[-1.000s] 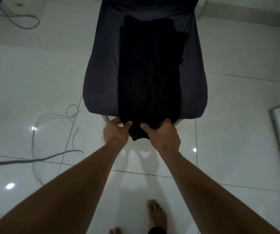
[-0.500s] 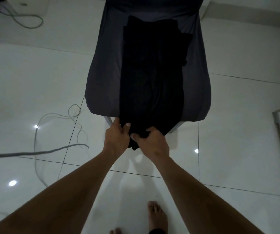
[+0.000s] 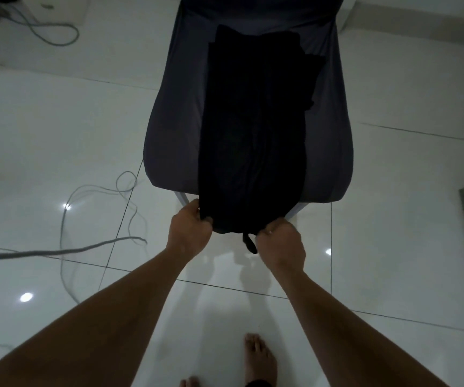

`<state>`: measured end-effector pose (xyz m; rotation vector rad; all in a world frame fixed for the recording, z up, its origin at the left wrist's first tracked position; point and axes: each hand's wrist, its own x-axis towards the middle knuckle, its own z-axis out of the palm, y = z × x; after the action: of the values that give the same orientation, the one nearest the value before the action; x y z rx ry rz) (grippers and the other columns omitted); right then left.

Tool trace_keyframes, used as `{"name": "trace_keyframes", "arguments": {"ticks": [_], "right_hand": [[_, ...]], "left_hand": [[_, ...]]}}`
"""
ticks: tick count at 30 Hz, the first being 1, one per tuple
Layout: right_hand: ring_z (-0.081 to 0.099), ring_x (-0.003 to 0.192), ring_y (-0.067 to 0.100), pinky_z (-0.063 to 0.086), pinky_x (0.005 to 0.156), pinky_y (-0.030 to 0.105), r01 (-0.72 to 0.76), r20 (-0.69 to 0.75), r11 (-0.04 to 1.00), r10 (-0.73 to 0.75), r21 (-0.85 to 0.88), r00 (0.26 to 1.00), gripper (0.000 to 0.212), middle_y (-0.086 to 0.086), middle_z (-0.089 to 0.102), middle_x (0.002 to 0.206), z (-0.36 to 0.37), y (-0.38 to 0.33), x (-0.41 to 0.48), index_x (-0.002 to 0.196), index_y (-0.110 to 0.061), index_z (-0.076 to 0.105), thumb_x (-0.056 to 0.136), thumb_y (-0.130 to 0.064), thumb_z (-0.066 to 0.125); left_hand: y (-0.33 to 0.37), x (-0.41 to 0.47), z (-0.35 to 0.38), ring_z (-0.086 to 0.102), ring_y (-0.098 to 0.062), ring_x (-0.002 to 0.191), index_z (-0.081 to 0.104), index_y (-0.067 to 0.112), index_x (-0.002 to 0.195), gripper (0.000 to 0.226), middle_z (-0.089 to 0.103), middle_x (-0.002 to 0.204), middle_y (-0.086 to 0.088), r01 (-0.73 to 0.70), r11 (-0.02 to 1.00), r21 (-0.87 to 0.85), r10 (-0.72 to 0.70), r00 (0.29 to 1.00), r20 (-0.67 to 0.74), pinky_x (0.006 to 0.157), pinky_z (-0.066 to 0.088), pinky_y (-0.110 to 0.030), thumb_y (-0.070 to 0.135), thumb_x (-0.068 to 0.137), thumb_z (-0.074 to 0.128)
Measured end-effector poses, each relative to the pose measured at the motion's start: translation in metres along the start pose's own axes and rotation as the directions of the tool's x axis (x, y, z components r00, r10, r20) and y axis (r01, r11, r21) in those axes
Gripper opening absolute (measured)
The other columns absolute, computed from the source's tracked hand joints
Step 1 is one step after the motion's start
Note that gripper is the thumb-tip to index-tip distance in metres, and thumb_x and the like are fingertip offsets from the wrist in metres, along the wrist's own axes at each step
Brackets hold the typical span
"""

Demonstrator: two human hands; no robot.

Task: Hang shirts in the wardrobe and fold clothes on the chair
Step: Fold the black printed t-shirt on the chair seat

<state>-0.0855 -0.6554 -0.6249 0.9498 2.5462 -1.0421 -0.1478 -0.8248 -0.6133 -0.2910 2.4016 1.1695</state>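
White tile floor [image 3: 43, 121], dark chair [image 3: 174, 113]: black garment [image 3: 253, 135] lies lengthwise; left hand [image 3: 188, 233] and right hand [image 3: 282, 244] pinch its near hem corners.

I read no text, label, brand, no. or sign in the head view. The black garment [image 3: 253, 135] and the chair [image 3: 174, 121] cover show plain fabric w/o legible print. Light is dim, so fine detail can't be resolved.

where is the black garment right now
In the head view the black garment lies lengthwise along the middle of the chair, its near end over the front edge, gripped by the left hand and the right hand.
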Motion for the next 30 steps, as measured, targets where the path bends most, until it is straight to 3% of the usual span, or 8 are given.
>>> {"name": "trace_keyframes", "arguments": {"ticks": [4, 7, 11, 15, 18, 21, 25, 30], "right_hand": [[0.058, 0.106, 0.017, 0.046, 0.089, 0.031, -0.157, 0.076, 0.913, 0.138, 0.376, 0.987, 0.072, -0.008, 0.056, 0.111, -0.009, 0.004, 0.03, 0.15, -0.015, 0.033, 0.088, -0.013, 0.068], [0.066, 0.099, 0.02, 0.049, 0.085, 0.029, -0.116, 0.196, 0.931, 0.049, 0.347, 0.979, 0.037, 0.002, 0.067, 0.106, -0.015, 0.008, 0.048, 0.12, -0.007, 0.061, 0.085, -0.006, 0.073], [0.061, 0.086, 0.001, 0.044, 0.079, 0.02, -0.141, 0.35, 0.905, -0.009, 0.401, 0.937, 0.018, -0.012, 0.067, 0.093, -0.033, 0.015, 0.034, 0.101, -0.023, 0.065, 0.089, -0.011, 0.072], [0.07, 0.098, 0.011, 0.046, 0.079, 0.019, -0.32, 0.48, 0.843, 0.085, 0.432, 0.873, 0.024, -0.002, 0.078, 0.101, -0.05, 0.023, -0.003, 0.111, -0.014, 0.072, 0.089, -0.023, 0.072], [0.072, 0.105, 0.019, 0.05, 0.101, 0.032, -0.437, 0.563, 0.747, 0.101, 0.502, 0.82, 0.036, 0.002, 0.078, 0.108, -0.066, 0.019, -0.035, 0.122, -0.011, 0.068, 0.093, -0.032, 0.069], [0.07, 0.112, 0.026, 0.049, 0.107, 0.041, -0.52, 0.674, 0.669, 0.038, 0.531, 0.737, 0.036, 0.009, 0.074, 0.119, -0.093, 0.011, -0.064, 0.126, -0.008, 0.065, 0.094, -0.025, 0.068], [0.068, 0.116, 0.028, 0.05, 0.107, 0.043, -0.539, 0.733, 0.667, -0.016, 0.515, 0.68, 0.035, 0.01, 0.072, 0.124, -0.132, -0.002, -0.093, 0.131, -0.005, 0.063, 0.096, -0.01, 0.063], [0.072, 0.107, 0.023, 0.059, 0.082, 0.034, -0.474, 0.583, 0.675, 0.079, 0.566, 0.809, 0.03, 0.006, 0.076, 0.114, -0.172, -0.039, -0.099, 0.129, -0.016, 0.063, 0.099, -0.012, 0.061]], "left_hand": [[-0.005, 0.011, 0.005, 0.066, -0.026, 0.102, 0.068, 0.012, 0.12, 0.038, 0.072, 0.106, -0.005, 0.153, 0.987, -0.055, -0.143, 0.979, 0.148, 0.086, 0.049, -0.03, 0.012, 0.083, 0.075], [-0.01, 0.012, 0.006, 0.064, -0.025, 0.106, 0.069, 0.008, 0.122, 0.039, 0.071, 0.11, -0.006, 0.219, 0.97, -0.104, -0.196, 0.962, 0.19, 0.09, 0.046, -0.029, 0.018, 0.085, 0.077], [-0.014, -0.004, 0.001, 0.061, -0.022, 0.105, 0.066, 0.009, 0.125, 0.036, 0.067, 0.108, -0.005, 0.276, 0.95, -0.144, -0.238, 0.942, 0.235, 0.088, 0.042, -0.03, 0.019, 0.09, 0.07], [-0.014, -0.036, -0.009, 0.059, -0.016, 0.102, 0.06, 0.006, 0.132, 0.037, 0.065, 0.112, -0.003, 0.347, 0.871, -0.346, -0.27, 0.929, 0.252, 0.088, 0.039, -0.026, 0.02, 0.097, 0.059], [-0.005, -0.065, -0.02, 0.06, -0.005, 0.09, 0.061, 0.006, 0.13, 0.042, 0.067, 0.111, -0.002, 0.341, 0.873, -0.348, -0.261, 0.93, 0.257, 0.074, 0.042, -0.016, 0.034, 0.1, 0.056], [0.001, -0.091, -0.042, 0.068, -0.014, 0.104, 0.064, 0.009, 0.128, 0.066, 0.072, 0.116, 0.001, 0.376, 0.868, -0.324, -0.216, 0.875, 0.434, 0.096, 0.049, -0.027, 0.06, 0.086, 0.065], [0.025, -0.127, -0.077, 0.069, -0.02, 0.111, 0.06, 0.014, 0.129, 0.044, 0.073, 0.119, -0.001, 0.43, 0.847, -0.312, -0.103, 0.71, 0.697, 0.097, 0.053, -0.034, 0.026, 0.089, 0.071], [0.075, -0.124, -0.12, 0.074, -0.022, 0.098, 0.047, 0.019, 0.131, 0.057, 0.072, 0.117, -0.008, 0.453, 0.781, -0.43, -0.148, 0.803, 0.577, 0.074, 0.06, -0.033, 0.007, 0.083, 0.075]]}}
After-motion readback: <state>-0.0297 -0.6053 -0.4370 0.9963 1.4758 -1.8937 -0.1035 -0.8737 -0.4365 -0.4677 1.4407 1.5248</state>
